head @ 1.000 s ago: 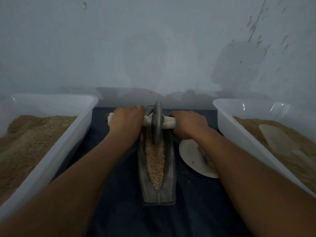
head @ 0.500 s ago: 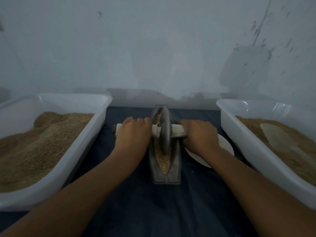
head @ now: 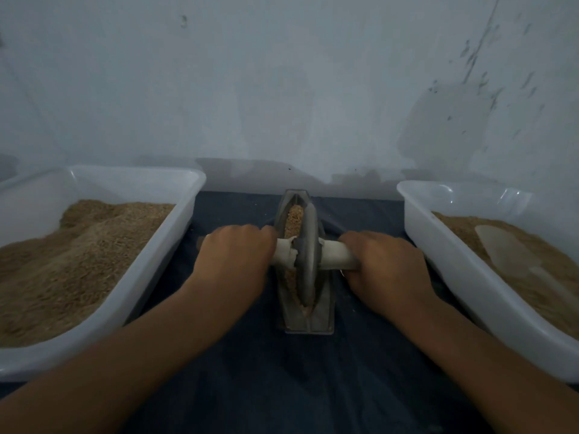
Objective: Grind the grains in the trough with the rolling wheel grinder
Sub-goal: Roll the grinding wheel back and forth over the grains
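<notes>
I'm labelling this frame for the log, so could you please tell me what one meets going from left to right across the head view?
Left white tub of grain → left hand → grinding wheel in the trough → right hand → right white tub of grain, scoop inside.

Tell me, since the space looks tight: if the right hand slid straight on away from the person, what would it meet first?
Probably nothing until the wall; the right hand has only dark cloth ahead, though depth is unclear.

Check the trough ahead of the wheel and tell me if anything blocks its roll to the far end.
Nothing visible does. Beyond the wheel only grains lie in the trough.
</notes>
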A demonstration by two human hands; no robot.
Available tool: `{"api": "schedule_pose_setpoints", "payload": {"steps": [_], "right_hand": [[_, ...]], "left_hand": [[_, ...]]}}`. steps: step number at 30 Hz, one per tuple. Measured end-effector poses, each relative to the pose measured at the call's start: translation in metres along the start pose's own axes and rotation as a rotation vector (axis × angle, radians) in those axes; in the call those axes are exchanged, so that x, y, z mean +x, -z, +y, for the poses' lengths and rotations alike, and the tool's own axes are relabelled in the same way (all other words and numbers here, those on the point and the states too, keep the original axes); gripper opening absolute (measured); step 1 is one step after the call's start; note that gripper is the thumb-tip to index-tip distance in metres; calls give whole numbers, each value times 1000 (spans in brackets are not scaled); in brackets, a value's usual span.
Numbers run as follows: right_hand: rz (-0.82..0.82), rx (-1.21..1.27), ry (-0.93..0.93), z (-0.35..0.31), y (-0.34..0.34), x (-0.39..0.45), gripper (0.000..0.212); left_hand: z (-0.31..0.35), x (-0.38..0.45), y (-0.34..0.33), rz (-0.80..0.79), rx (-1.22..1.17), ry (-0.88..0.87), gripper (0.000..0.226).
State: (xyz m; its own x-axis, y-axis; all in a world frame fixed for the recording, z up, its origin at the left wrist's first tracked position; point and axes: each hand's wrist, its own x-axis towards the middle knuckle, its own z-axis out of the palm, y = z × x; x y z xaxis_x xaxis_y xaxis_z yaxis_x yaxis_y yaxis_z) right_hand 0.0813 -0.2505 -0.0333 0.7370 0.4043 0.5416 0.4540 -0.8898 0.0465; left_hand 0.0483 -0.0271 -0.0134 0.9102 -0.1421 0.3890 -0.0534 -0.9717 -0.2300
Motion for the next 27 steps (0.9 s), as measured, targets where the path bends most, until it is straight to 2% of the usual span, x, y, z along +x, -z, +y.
{"api": "schedule_pose_setpoints", "payload": {"steps": [3,7,12,18,22,27], "right_hand": [[79,-62,18,5,-15,12,19],[48,-103,0,16,-41,34,18],[-67,-140,-36,28,-59,67,27],[-342,3,-111,40,-59,110,49],[-356,-19,-137,39,-60,116,38],[-301,-74,-111,34,-59,100,23]], "left_hand": [[0,4,-14,34,32,-31,25],[2,29,-34,49,71,-18,25],[-4,69,-51,85,48,7,24],[-8,97,-57,90,14,75,15],[-9,100,-60,52,3,96,14],[-7,83,-65,130,64,69,19]]}}
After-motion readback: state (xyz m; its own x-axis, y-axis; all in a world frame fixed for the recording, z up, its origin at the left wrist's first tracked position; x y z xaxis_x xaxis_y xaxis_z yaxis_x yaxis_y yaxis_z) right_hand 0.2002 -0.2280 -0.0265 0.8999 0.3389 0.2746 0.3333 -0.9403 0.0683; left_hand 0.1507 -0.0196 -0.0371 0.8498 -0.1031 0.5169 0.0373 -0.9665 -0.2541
